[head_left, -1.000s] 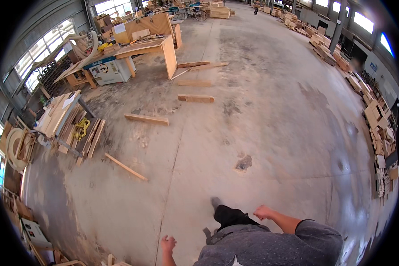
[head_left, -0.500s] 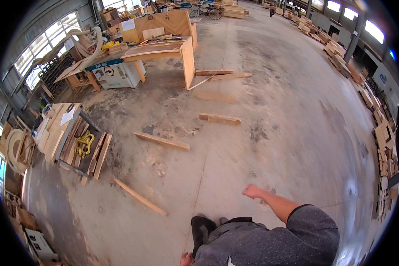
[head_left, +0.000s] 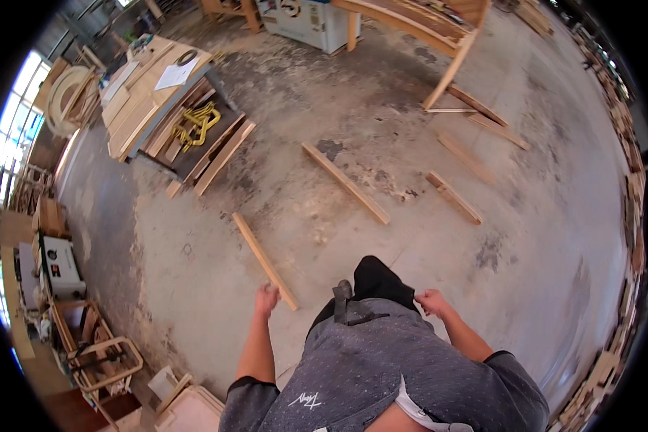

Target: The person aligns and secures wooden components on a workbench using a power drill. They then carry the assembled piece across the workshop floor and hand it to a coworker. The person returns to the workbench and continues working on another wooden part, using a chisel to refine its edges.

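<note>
My left hand (head_left: 266,299) hangs with its fingers curled and nothing visible in them. In the picture it lies just beside the lower end of a slim wooden strip (head_left: 261,255), which rests on the concrete floor. Close to my dark trouser leg (head_left: 379,279) is my right hand (head_left: 432,302), closed in a loose fist with nothing seen in it. A longer wooden beam (head_left: 345,183) lies slantwise farther ahead. To its right, a shorter thick piece of wood (head_left: 453,198) is on the floor.
At the left, a cart (head_left: 140,108) bears boards, papers and, lower down, yellow clamps (head_left: 196,126). Ahead stand a pale machine (head_left: 306,25) and a wooden workbench (head_left: 403,25). Wooden frames (head_left: 104,356) fill the lower left; stacked timber (head_left: 635,205) lines the right.
The view has swung left and downward, so the cart and floor timber appear farther right. My left arm has come into full view; my right hand is now nearer my leg.
</note>
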Available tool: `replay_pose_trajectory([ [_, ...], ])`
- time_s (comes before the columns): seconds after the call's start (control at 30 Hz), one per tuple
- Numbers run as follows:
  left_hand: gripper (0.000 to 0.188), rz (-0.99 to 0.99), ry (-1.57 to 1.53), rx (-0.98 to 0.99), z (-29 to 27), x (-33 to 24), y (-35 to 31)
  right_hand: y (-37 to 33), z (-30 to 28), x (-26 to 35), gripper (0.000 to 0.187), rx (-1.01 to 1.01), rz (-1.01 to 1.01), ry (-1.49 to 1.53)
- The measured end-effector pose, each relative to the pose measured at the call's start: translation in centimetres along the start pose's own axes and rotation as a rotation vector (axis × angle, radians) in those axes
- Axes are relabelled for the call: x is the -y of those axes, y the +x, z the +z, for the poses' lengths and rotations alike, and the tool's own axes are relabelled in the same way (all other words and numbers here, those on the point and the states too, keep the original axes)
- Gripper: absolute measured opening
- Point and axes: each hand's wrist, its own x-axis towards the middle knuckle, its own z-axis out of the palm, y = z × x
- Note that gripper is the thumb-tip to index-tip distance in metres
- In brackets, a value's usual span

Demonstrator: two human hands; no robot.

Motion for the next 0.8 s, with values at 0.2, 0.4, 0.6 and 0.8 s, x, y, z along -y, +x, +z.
replay_pose_trajectory([
  [0.2, 0.054, 0.176, -0.087, -0.1, 1.1, -17.7, 9.4, 9.2, -6.5, 8.8, 0.029, 0.071, 0.057, -0.19],
  [0.4, 0.055, -0.199, 0.071, 0.108, 2.6, -16.6, 16.8, 26.0, -16.5, 27.4, 0.022, -0.084, -0.079, -0.003],
  [0.6, 0.028, -0.382, -0.037, 0.071, 1.5, -22.3, 19.3, 31.9, -21.9, 51.9, 0.013, -0.147, -0.279, 0.254],
  [0.8, 0.05, -0.243, 0.299, 0.123, -2.9, -25.9, 35.9, 40.4, -19.0, 68.3, 0.012, -0.003, -0.307, 0.313],
])
